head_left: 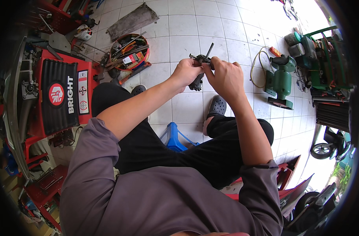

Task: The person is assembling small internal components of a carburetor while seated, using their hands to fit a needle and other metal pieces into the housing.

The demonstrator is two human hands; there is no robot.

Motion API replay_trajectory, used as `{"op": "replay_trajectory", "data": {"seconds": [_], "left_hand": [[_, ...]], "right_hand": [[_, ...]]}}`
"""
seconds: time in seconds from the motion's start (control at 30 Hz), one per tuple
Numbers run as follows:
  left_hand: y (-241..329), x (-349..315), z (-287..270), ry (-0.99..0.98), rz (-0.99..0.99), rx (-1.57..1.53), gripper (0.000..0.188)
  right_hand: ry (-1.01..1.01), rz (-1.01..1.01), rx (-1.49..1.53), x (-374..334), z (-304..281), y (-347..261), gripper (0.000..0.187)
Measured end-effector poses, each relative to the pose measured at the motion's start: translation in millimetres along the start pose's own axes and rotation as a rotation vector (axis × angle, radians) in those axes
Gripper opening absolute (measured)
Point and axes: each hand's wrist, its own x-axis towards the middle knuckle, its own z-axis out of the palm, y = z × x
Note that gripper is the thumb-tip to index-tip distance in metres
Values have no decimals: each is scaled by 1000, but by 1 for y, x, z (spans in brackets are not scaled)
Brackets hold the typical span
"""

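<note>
In front of me, above the tiled floor, I hold a dark, greasy metal part (196, 84) with both hands. A thin rod (210, 49) sticks up from its top, and a small bolt-like end points left. My left hand (185, 74) is closed round the part's left side. My right hand (229, 77) has its fingers bent and pressed on the upper right of the part, near the rod's base. The fingers cover much of the part, so its exact kind cannot be made out.
A round tub (147, 43) full of hand tools stands on the floor at left, with a grey mat (133, 20) beyond. The red machine (85, 63) is further left. At right are a green bench grinder (282, 80) and a yellowish cable (253, 74). Blue stool legs (172, 135) show between my knees.
</note>
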Motion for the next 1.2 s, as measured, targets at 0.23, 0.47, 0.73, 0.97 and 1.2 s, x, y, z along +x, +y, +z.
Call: {"op": "replay_trajectory", "data": {"seconds": [0.23,0.47,0.73,0.97,1.2], "left_hand": [[1,-1,2,-7,-1,0,18],[-3,-1,2,-30,-22,8,18],[-3,0,2,-9,-11,23,19],[-4,2,1,-19,-21,9,19],[-5,1,0,-17,-24,5,18]], "right_hand": [[74,-14,38,-1,2,0,27],[15,4,21,-1,-1,-2,20],[43,-55,-10,-1,4,-1,19],[62,-69,-29,-2,10,1,18],[24,-27,-26,-1,9,-1,20]]}}
